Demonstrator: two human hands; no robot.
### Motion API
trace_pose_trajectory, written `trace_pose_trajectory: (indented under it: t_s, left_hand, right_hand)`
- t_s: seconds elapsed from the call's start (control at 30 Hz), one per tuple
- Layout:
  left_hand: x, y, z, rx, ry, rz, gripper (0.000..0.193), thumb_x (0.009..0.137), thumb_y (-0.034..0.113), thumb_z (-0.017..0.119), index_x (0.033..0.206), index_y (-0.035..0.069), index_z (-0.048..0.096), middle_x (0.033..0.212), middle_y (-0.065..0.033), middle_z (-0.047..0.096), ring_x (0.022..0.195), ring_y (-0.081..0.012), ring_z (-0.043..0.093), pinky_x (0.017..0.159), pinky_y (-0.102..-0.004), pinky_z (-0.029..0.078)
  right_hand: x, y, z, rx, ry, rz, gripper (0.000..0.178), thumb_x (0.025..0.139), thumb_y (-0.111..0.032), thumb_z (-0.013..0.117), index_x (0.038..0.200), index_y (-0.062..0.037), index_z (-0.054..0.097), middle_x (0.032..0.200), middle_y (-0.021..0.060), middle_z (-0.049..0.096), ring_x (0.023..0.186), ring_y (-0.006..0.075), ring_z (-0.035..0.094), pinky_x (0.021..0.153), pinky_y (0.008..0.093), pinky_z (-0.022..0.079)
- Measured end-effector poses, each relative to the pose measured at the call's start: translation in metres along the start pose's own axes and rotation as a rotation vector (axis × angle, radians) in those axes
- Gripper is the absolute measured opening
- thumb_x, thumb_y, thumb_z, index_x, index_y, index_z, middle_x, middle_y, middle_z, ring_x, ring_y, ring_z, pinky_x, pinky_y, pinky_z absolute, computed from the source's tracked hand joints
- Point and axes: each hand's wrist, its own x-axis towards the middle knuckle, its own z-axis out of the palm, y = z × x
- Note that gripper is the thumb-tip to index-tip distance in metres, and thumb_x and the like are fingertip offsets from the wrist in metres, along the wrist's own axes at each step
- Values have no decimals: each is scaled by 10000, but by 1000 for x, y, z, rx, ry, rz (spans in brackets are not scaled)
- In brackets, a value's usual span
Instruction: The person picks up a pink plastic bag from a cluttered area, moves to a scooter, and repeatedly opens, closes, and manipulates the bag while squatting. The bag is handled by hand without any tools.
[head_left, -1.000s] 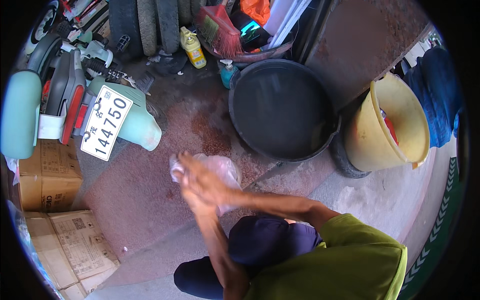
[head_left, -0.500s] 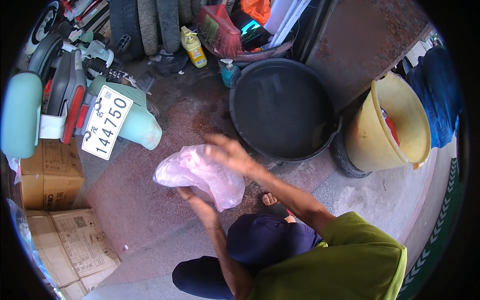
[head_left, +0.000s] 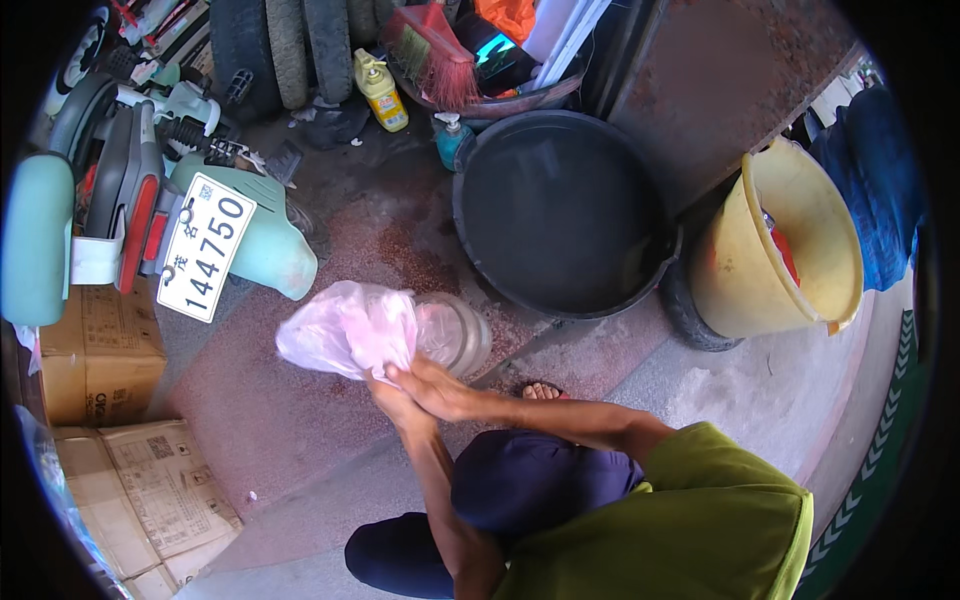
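"Two bare hands, the left hand (head_left: 396, 398) and the right hand (head_left: 438, 388): what are they doing?"

"They're close together near the centre of the frame, both pinching the gathered lower edge of a thin, translucent pink plastic bag (head_left: 350, 325)."

"Where's the bag, then?"

"Left of centre, puffed out leftward above the dull reddish floor (head_left: 270, 405)."

"And just to its right?"

"A clear, round, smooth-walled container (head_left: 474, 332), partly hidden by the bag. A large, round, black plastic tub (head_left: 560, 215) sits right of centre in the upper half."
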Motion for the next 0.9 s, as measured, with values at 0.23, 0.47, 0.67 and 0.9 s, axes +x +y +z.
trace_pose_trajectory:
  t_s: [0.23, 0.47, 0.67, 0.9]
  left_hand:
    - [-15, -7, 34, -213, 60, 53, 472, 1009, 351, 391, 1256, -43, 467, 1071, -131, 573, 909, -221, 592, 806, -332, 499]
    - [-20, -1, 27, 45, 55, -61, 661, 1005, 501, 340, 1282, -87, 460, 1188, -213, 534, 1078, -290, 546, 958, -409, 425]
    - [-31, 4, -15, 158, 104, 10, 700, 919, 423, 597, 1351, -90, 395, 1285, -197, 507, 1213, -278, 470, 1071, -391, 306]
    - [2, 32, 8, -558, -146, 117, 716, 906, 499, 572, 1400, 20, 373, 1412, -183, 426, 1306, -293, 408, 1111, -454, 295]
  right_hand:
    - [15, 15, -30, 199, -157, 167, 556, 1010, -426, 368, 1348, 11, 419, 1203, 222, 550, 1191, 328, 497, 1032, 397, 377]
    - [0, 13, -27, 142, 60, 169, 482, 995, -346, 458, 1247, 59, 527, 1047, 195, 639, 955, 237, 611, 823, 349, 497]
    - [20, -21, -107, 71, 94, 146, 188, 814, -27, 598, 958, 66, 675, 893, 64, 661, 756, 95, 624, 678, 248, 492]
    - [58, -56, -101, 335, 14, 114, 464, 881, -216, 636, 1279, -23, 498, 1143, 90, 603, 1087, 197, 567, 909, 342, 466]
